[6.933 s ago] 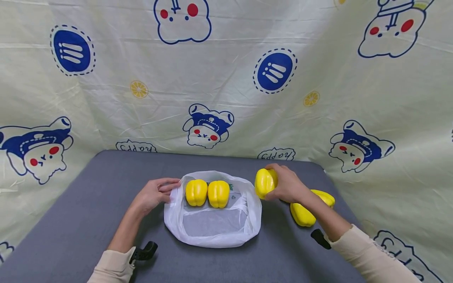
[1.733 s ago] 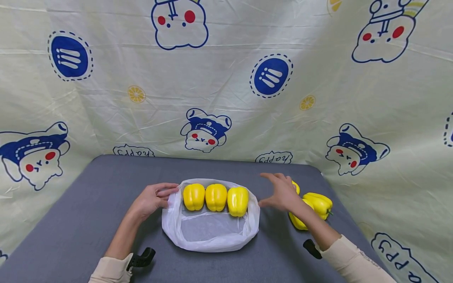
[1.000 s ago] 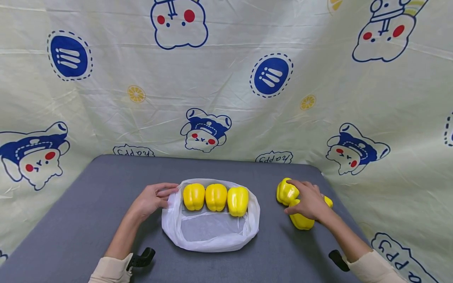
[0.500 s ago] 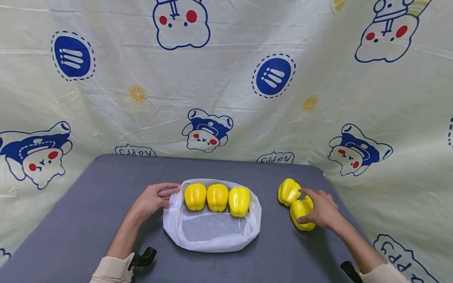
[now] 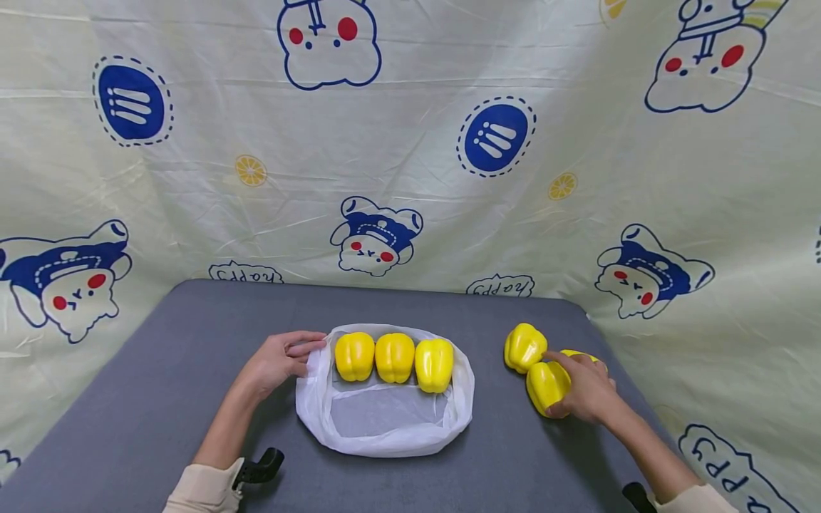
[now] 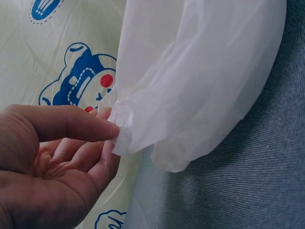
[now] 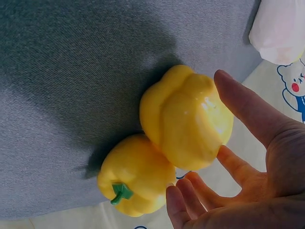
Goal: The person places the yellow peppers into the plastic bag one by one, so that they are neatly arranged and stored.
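Note:
My left hand [image 5: 276, 363] pinches the left rim of a white plastic bag [image 5: 314, 410]; in the left wrist view the thin bag edge [image 6: 125, 136] lies between thumb and fingers. Three yellow bell peppers [image 5: 394, 358] stand in a row along the far side inside the bag. My right hand [image 5: 590, 390] reaches over a yellow bell pepper [image 5: 545, 388] on the right, thumb and fingers spread about it. In the right wrist view the thumb looks apart from this pepper [image 7: 186, 117], and a fingertip is close to or touching it.
A yellow bell pepper [image 5: 524, 348] lies just beyond the nearest one. Another pepper [image 5: 577, 353] is partly hidden behind the right hand; a pepper with a green stem [image 7: 136, 176] shows in the right wrist view. A grey cloth-covered table [image 5: 224, 320] meets a patterned curtain [image 5: 410, 149].
A third pepper went into the bag and was let go. My right hand then moved away rightward to the loose peppers, lately shifting slightly around the nearest one. My left hand stayed at the rim.

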Motion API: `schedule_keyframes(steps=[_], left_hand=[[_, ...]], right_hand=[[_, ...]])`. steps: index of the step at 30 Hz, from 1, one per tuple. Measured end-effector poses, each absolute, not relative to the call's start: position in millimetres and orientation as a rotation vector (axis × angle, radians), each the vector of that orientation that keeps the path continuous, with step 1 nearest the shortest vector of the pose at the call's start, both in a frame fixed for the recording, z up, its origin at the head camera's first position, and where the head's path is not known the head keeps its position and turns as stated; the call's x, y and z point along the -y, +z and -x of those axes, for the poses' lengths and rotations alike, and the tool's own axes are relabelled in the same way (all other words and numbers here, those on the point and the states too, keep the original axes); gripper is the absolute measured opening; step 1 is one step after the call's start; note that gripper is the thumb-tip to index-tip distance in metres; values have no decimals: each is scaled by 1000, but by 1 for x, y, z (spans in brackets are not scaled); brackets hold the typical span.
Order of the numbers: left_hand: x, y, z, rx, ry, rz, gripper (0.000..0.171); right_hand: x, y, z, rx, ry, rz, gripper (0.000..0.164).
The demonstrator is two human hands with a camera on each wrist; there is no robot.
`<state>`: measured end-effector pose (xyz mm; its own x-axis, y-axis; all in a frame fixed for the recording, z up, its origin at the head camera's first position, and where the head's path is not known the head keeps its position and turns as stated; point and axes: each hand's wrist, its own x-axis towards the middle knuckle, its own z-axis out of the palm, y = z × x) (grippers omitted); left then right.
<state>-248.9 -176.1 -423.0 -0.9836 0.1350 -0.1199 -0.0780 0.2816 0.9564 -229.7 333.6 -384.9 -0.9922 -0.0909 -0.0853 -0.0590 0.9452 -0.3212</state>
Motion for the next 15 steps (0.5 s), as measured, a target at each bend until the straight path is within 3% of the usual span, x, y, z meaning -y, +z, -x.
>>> schedule_keyframes(steps=[15], left_hand=[[176, -425, 249, -2373, 1783, -49, 62]], right_hand=[[-334, -393, 226, -3029, -452, 133, 94]])
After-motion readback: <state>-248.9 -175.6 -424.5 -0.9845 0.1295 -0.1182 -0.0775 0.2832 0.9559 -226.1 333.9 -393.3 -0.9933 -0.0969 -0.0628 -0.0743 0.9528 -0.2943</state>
